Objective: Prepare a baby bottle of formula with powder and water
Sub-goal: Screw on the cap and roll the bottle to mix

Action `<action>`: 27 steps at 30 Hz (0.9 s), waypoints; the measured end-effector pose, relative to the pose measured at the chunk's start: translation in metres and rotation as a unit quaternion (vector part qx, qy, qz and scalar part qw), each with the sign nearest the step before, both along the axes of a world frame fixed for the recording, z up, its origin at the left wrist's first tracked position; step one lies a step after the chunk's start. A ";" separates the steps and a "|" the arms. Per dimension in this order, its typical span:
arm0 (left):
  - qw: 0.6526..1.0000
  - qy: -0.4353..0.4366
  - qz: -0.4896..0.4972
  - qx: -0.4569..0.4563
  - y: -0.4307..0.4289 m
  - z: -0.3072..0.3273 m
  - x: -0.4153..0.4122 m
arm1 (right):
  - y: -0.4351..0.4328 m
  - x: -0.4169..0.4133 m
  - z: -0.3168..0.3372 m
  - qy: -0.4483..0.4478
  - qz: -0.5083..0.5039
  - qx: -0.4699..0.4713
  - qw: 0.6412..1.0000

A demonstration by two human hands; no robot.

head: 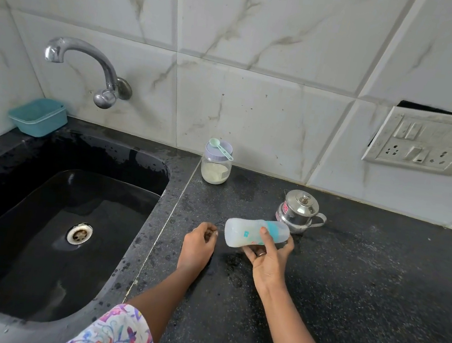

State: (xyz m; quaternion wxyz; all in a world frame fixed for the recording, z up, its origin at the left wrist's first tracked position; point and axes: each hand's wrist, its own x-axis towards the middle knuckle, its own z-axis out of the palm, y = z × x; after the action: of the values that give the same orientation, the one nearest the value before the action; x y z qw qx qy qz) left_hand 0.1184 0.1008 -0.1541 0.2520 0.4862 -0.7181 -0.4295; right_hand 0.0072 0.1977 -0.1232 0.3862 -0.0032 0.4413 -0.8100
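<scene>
1. At the far left, one small blue-green tub (37, 116) sits on the back corner of the black sink (7, 228).
2. One shiny tap (88, 70) sticks out of the wall above the sink. One round drain (79, 234) is in the sink floor.
3. At the bottom, one flowery sleeve (112, 332) covers the left arm.
4. The left hand (198, 244) is low over the black counter (361, 292), just right of the sink edge. Its fingers are curled with the tips close together. I cannot tell if it holds something.
5. Behind it, by the wall, stands one glass jar (216, 167) with pale powder in the bottom. One little green scoop (220, 148) lies on its lid.
6. The baby bottle (254, 233) is in the air just over the counter, lying almost on its side. Its bottom points left at the left hand and its blue top points right. A little white stuff lies inside.
7. The right hand (270, 260) grasps the bottle, thumb on top and fingers under it.
8. Just behind the bottle's top stands one small steel pot (299, 210) with its lid on. The bottle hides the pot's bottom front.
9. High on the right wall is one dirty switch plate (429, 141).
10. There are two hands and one of each other thing.
</scene>
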 end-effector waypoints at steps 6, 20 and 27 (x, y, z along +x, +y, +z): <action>1.000 -0.001 0.000 0.004 0.000 0.001 0.000 | 0.001 -0.003 0.003 0.015 0.007 0.003 1.000; 1.000 0.002 0.003 0.010 0.000 0.000 0.000 | 0.002 0.001 0.005 0.037 0.037 0.012 0.999; 1.000 0.003 0.002 0.007 -0.001 -0.001 0.001 | 0.001 -0.004 0.005 -0.001 -0.006 -0.008 1.000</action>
State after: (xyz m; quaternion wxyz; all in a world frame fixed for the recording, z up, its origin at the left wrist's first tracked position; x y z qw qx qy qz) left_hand 0.1189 0.1002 -0.1554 0.2515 0.4876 -0.7133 -0.4361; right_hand 0.0031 0.1987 -0.1184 0.3817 -0.0030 0.4342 -0.8159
